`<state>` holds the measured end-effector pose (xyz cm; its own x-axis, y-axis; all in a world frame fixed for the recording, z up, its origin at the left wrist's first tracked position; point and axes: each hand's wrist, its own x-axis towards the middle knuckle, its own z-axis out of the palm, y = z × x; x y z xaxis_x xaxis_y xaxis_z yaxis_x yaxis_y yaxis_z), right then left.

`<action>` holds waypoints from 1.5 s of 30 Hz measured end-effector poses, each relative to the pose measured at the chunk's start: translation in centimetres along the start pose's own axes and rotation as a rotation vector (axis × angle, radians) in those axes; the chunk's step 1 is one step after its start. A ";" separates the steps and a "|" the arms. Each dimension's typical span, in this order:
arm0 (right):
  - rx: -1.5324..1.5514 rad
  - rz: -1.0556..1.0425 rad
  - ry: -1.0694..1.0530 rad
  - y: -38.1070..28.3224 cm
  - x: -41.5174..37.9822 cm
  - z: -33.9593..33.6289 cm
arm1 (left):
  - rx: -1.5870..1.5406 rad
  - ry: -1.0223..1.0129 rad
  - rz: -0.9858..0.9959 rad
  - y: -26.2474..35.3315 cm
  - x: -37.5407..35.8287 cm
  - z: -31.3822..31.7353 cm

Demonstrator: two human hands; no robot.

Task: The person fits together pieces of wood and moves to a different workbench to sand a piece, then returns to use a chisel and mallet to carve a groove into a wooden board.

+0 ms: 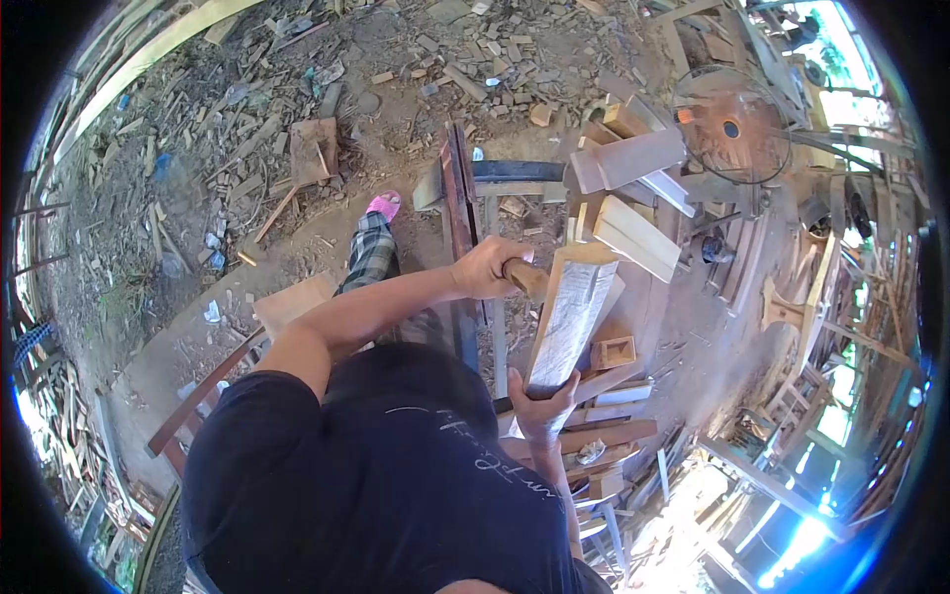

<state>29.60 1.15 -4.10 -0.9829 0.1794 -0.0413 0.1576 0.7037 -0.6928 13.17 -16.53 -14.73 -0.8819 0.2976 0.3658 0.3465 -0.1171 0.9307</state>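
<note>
A pale wooden board (572, 322) stands tilted in front of the body at the centre. My right hand (542, 404) grips its near lower end, thumb and fingers around the edges. The fingers of my left hand (487, 267) are wrapped round a short brown wooden piece (526, 278), which reaches to the board's left side. Whether that piece touches the board is not clear. More cut boards (636, 238) lie just beyond the board's far end.
A dark red upright beam (458, 203) stands left of the hands. Beyond are a round fan-like guard (730, 129) and stacked wood pieces. A small wooden box (613, 352) sits to the right. Scraps cover the ground; a pink sandal (384, 205) shows ahead.
</note>
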 end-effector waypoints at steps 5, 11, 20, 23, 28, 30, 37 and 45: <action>0.025 -0.035 0.018 -0.2 0.4 -0.3 | 0.026 -0.082 -0.109 0.6 0.8 -1.8; 0.122 0.064 0.025 -0.8 0.2 -0.1 | -0.185 0.049 -0.034 1.8 2.2 -3.0; 0.106 0.055 -0.003 -0.6 0.0 -0.1 | -0.293 0.062 -0.294 3.4 3.6 -4.3; 0.093 0.039 0.011 -1.5 0.1 -0.3 | -0.278 0.067 -0.269 3.7 3.5 -4.1; 0.104 0.054 0.010 -1.7 0.2 -0.7 | -0.173 0.069 -0.216 2.5 2.5 -3.4; 0.142 0.162 0.052 -3.8 0.3 -1.5 | -0.138 0.075 -0.098 2.1 2.0 -2.9; -0.090 -0.252 -0.016 -1.2 -0.3 -1.4 | 0.016 -0.130 -0.021 0.2 -0.1 -1.9; 0.342 0.072 0.081 -0.3 -1.1 -1.0 | 0.059 -0.099 -0.004 0.6 -0.2 -1.3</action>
<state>30.68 1.42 -3.09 -0.9575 0.2839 -0.0512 0.1719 0.4190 -0.8916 13.09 -17.87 -14.26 -0.8485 0.3904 0.3573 0.3637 -0.0602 0.9296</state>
